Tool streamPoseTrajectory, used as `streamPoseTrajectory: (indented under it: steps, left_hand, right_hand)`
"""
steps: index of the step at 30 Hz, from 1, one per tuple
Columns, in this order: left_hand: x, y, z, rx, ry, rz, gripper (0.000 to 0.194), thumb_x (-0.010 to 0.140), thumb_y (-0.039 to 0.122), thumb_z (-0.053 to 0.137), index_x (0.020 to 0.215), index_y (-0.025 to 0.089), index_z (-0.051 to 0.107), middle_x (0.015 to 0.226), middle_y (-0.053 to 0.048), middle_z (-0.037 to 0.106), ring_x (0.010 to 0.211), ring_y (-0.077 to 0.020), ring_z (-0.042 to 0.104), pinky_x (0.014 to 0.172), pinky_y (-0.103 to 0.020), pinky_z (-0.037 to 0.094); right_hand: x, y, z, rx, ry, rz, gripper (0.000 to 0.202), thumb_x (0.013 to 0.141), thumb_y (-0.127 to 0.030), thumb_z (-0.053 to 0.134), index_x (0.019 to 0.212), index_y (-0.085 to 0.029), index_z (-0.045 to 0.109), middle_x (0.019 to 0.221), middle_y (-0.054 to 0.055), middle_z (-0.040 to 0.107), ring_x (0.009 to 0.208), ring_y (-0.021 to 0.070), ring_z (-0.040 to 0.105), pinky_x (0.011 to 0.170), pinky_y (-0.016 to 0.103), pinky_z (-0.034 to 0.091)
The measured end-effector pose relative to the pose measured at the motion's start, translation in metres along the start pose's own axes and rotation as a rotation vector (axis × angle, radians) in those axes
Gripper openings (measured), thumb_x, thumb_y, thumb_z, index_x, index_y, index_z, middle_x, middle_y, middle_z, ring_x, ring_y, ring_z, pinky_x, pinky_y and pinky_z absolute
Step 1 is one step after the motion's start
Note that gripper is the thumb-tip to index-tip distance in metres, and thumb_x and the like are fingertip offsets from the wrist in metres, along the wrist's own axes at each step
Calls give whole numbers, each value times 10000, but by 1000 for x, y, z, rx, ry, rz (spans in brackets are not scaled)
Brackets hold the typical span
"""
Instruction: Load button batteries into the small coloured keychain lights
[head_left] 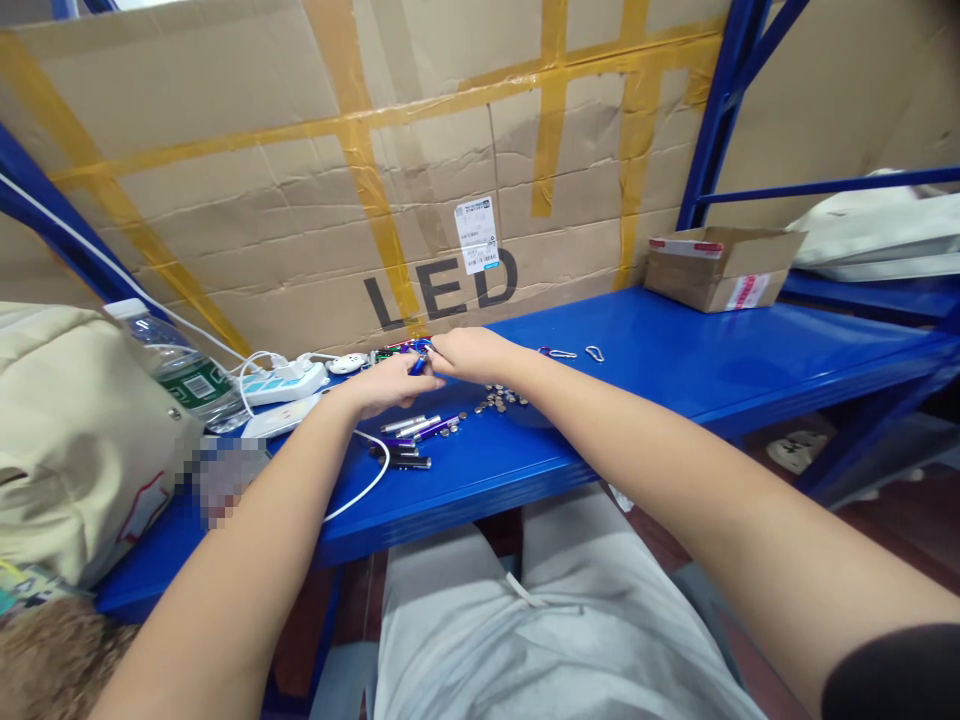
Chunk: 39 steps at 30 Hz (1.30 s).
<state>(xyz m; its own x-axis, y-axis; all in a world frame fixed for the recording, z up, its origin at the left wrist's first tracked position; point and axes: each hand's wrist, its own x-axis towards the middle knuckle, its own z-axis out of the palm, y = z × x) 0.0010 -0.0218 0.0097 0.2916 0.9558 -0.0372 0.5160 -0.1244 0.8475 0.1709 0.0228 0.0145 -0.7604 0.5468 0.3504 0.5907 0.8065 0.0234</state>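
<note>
A small blue tube (418, 366) was above the blue shelf (660, 350), gripped in the fingers of the left hand (388, 386); the right hand (471, 353) curled against it, its exact grip unclear. Slim tubes (437, 428) lay nearer, silver discs (501, 399) right, an open carton (694, 276) far right.

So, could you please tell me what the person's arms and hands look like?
The left hand and right hand wear no gloves. Both forearms are bare; a black sleeve shows on the right arm, none on the left.
</note>
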Motion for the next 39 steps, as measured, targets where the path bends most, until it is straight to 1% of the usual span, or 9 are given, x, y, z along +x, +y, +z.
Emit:
streamPoseTrajectory:
  steps: [11,15,18,21,25,29,32,35,39]
  left_hand:
    - [2,-4,-7,-300,-1,-83,299,670,294,732,749,206,458,559,88,279,440,-49,266,416,-177,171]
    - [10,-20,-17,17,210,-84,197,747,308,637,827,205,489,667,38,514,546,-88,477,469,-184,345]
    - [15,-33,-27,480,208,-63,144,779,325,586,843,197,572,766,-18,651,696,-171,607,617,-269,473]
    - [17,-39,-32,828,236,33,199,800,325,557,919,203,659,986,-61,714,911,-251,644,820,-336,485]
    - [19,-37,-32,973,245,53,359,810,293,537,1131,170,642,1180,-111,674,1052,-285,622,908,-357,463]
    - [11,-22,-36,985,255,76,318,773,375,598,980,146,674,1066,-127,690,989,-292,625,862,-366,473]
    - [-3,-9,-46,694,32,32,394,732,542,634,912,193,672,906,-43,708,894,-241,640,789,-315,494]
    - [-15,-4,-55,597,-247,-74,444,654,548,715,955,223,682,960,-15,714,941,-216,638,827,-279,491]
    - [-16,-11,-58,596,-359,-198,457,608,507,747,972,235,701,959,-7,724,934,-205,641,823,-254,485]
  right_hand:
    - [2,7,5,119,-21,-22,415,974,-427,327,1050,-157,632,1034,132,707,844,217,638,657,281,400]
    - [4,22,11,177,-103,93,360,943,-415,398,1020,-164,644,1057,122,702,850,217,638,665,277,424]
    - [3,36,11,167,-132,190,342,922,-400,441,1008,-147,654,1070,141,695,872,238,641,682,296,433]
    - [0,46,7,178,-171,250,326,904,-387,471,1016,-147,661,1100,139,686,910,246,638,710,305,435]
    - [-2,51,0,203,-233,296,346,897,-414,476,1019,-150,665,999,117,703,823,216,639,666,299,428]
    - [-5,53,-6,187,-262,319,340,873,-429,517,987,-149,671,879,87,701,698,183,618,600,295,410]
    - [-11,55,-16,153,-394,327,332,836,-433,592,978,-150,692,850,73,694,685,182,612,585,296,412]
    - [-19,54,-30,109,-570,337,349,776,-434,690,988,-159,720,845,64,689,719,193,619,605,298,422]
    - [-24,51,-38,93,-642,357,408,727,-416,750,1071,-202,719,896,50,692,763,195,621,617,287,427]
